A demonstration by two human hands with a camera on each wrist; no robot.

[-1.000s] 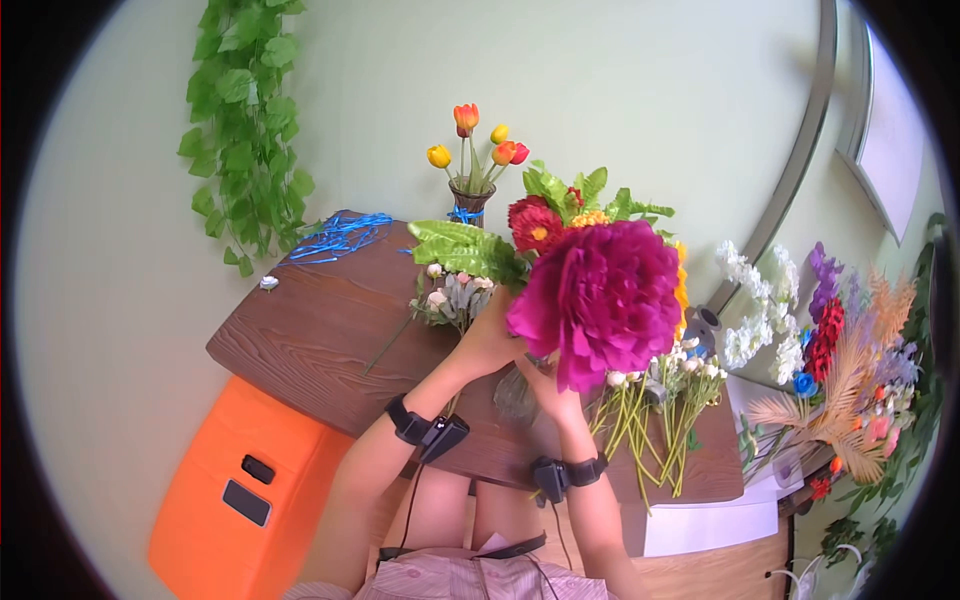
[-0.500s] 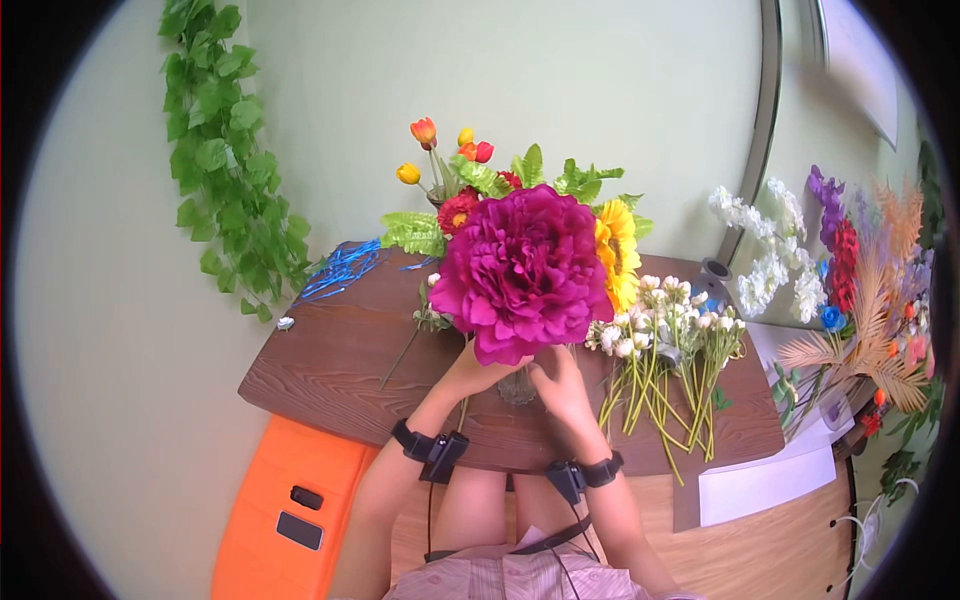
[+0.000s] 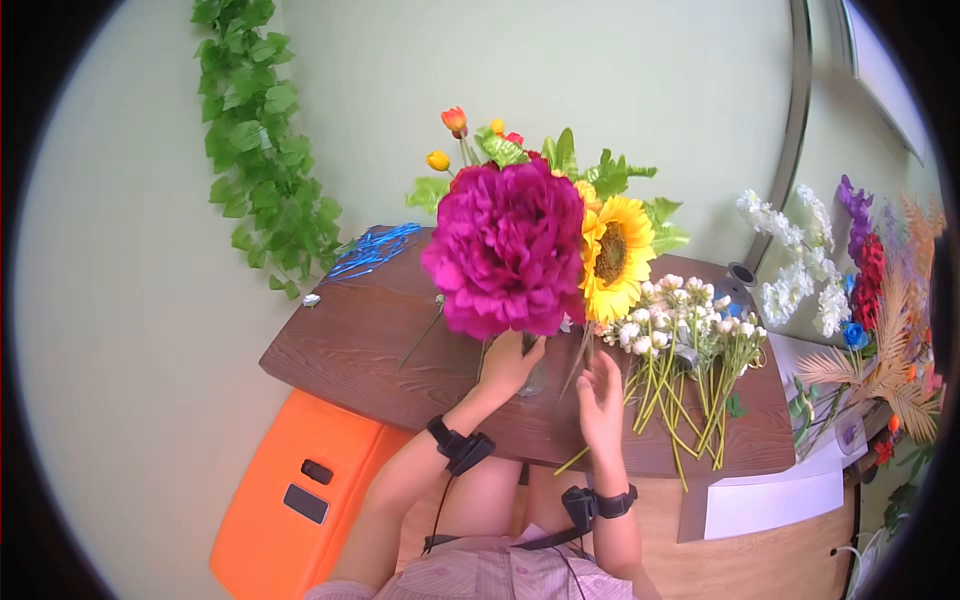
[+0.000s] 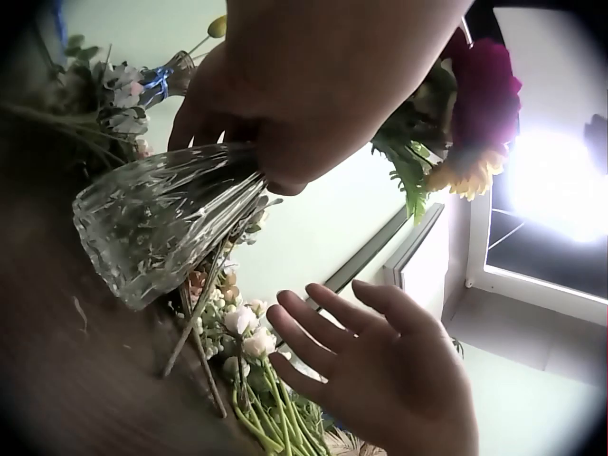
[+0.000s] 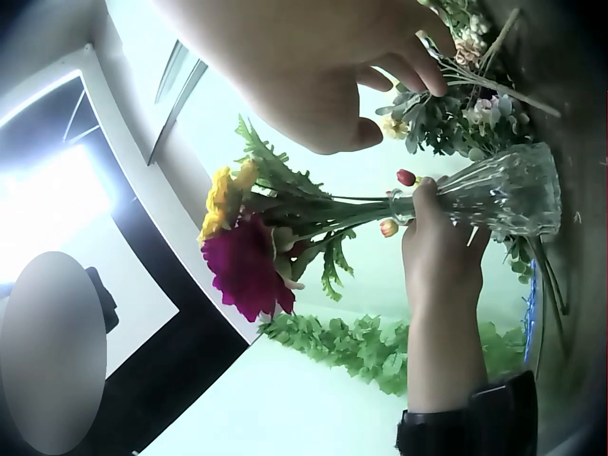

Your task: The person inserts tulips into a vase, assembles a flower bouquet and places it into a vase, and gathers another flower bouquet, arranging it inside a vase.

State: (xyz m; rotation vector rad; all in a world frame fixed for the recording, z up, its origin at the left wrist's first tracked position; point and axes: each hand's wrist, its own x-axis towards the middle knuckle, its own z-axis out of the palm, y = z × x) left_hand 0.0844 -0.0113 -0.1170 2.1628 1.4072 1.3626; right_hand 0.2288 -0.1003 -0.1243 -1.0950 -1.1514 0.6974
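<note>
My left hand (image 3: 508, 372) grips the neck of a clear ribbed glass vase (image 4: 161, 223), which stands close over the dark tabletop. Green stems pass through the neck, seen in the right wrist view. From it rise a large magenta peony (image 3: 508, 250), a yellow sunflower (image 3: 618, 258) and green leaves (image 3: 630, 172). The peony hides most of the vase in the head view. My right hand (image 3: 602, 410) is off to the vase's right, palm towards it, fingers loosely spread and holding nothing. Thin brown stems (image 4: 201, 332) show beside the vase.
White flower sprigs (image 3: 690, 315) with long green stems lie right on the brown table (image 3: 340, 345). Blue ties (image 3: 375, 250) lie back left. Tulips (image 3: 454, 122) stand behind the peony. More flowers (image 3: 872, 300) stand far right. An orange seat (image 3: 290, 490) holds a phone (image 3: 306, 503).
The bouquet has turned, so the sunflower shows fully and the red flowers are mostly hidden. My right hand has drawn away rightward from the vase. The head view has shifted.
</note>
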